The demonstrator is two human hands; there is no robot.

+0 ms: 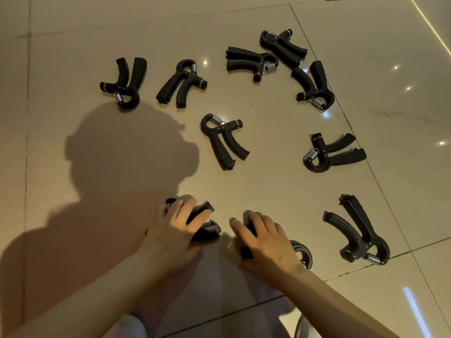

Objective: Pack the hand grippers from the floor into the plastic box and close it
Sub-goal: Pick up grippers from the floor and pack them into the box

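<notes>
**Two hands on hand grippers on a tiled floor**

Black hand grippers lie scattered on the beige tiled floor [268, 186]. The left hand [179, 223] curls its fingers around one gripper [202, 223] near the bottom centre; the right hand [266, 240] covers another [302, 254] — fingers bent over it. Eight more lie apart beyond them.

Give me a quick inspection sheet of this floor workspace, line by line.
Surface: glossy beige tiled floor, grout lines, light reflections, the person's shadow.
Job's things: ten black hand grippers; eight lie loose, such as the middle gripper; plastic box not in view.
Clutter: nothing seen.
Hands: left hand grips left gripper; right hand grips right gripper.
Cables: nothing seen.
Surroundings: pale shiny object at the bottom edge, unclear.
</notes>
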